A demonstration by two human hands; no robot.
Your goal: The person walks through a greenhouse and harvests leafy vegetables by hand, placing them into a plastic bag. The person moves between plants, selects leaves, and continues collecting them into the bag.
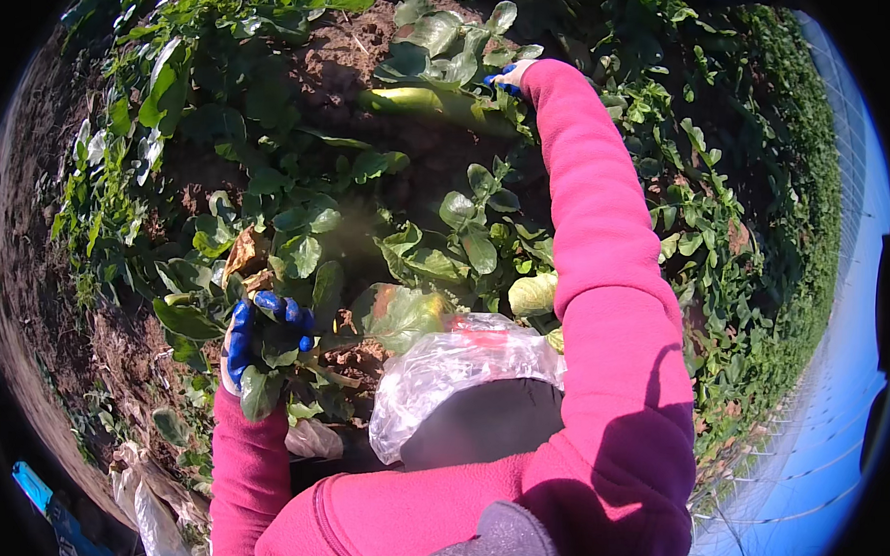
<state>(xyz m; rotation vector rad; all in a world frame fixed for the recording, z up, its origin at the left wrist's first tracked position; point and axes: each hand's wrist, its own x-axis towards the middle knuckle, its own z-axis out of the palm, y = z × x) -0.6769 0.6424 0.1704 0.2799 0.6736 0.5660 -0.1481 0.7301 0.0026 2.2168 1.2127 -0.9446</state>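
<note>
My left hand (267, 330), in a glove with blue-coated fingers, curls around a clump of green leaves (261, 393) low in the plants. A withered brown leaf (244, 250) stands just above it. My right arm reaches far forward, and my right hand (508, 77), gloved alike, is among leaves at the right end of a long green radish (414, 101). That radish lies sideways on the soil, its right part in shade. Leaves and the sleeve partly hide the right fingers, so their grip is unclear.
A clear plastic bag (442, 366) lies against a dark rounded surface (488, 423) before me. Beside my right sleeve sits a pale green rounded vegetable (533, 294). Leafy rows (770, 238) run along the right, near netting (846, 152). More plastic (153, 518) lies lower left.
</note>
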